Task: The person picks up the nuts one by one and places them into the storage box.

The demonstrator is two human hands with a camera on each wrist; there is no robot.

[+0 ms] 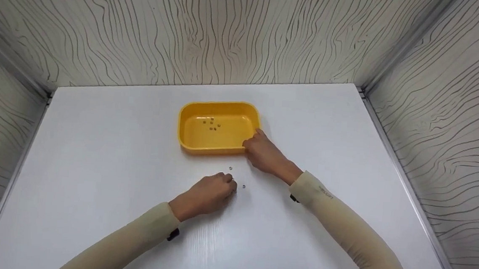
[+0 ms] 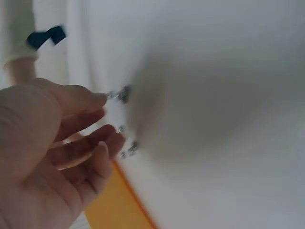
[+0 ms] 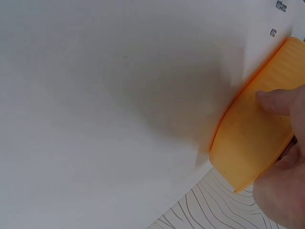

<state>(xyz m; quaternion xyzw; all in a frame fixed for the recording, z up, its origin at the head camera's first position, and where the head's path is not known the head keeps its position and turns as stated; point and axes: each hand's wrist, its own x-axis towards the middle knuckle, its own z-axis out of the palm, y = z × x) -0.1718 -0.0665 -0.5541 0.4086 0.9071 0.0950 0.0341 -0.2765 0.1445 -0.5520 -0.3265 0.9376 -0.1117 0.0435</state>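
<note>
Nearest are two beige cloth sleeves (image 1: 343, 220), a little wrinkled, on the person's forearms. At the far side stands a pale wall (image 1: 229, 32) with wavy wood-grain lines, and before it a smooth white table (image 1: 95, 149). On its far middle part sits one yellow tray (image 1: 213, 151), rectangular with rounded corners. The right hand (image 1: 263, 153) grips its near right corner, the thumb against the outer wall. The left hand (image 1: 210, 193), nearer, has bent fingers; whether they pinch something, one cannot tell. Six small metal pieces (image 1: 211, 123) appear inside the tray; others, partly blurred, lie about the left fingertips.
</note>
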